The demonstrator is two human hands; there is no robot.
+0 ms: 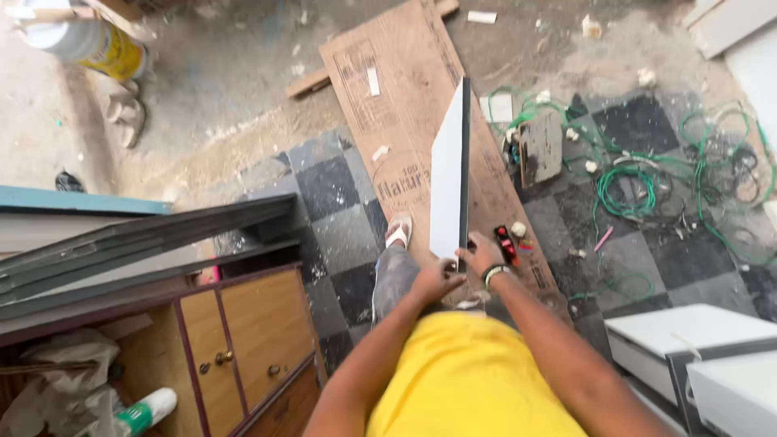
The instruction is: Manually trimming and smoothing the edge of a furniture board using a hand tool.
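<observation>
Gripping the near end of a white panel (pixel 447 182) with a dark edge, left hand (pixel 435 281) and right hand (pixel 481 256) both closed on it, holding it angled above a plywood sheet (pixel 405 89) on the checkered floor (pixel 340 218), green wire (pixel 627 182) nearby.

The smooth white laminated panel (pixel 447 174) has a dark edge, above a matt brown plywood sheet (pixel 405 89) and dusty floor tiles (pixel 340 210).
</observation>
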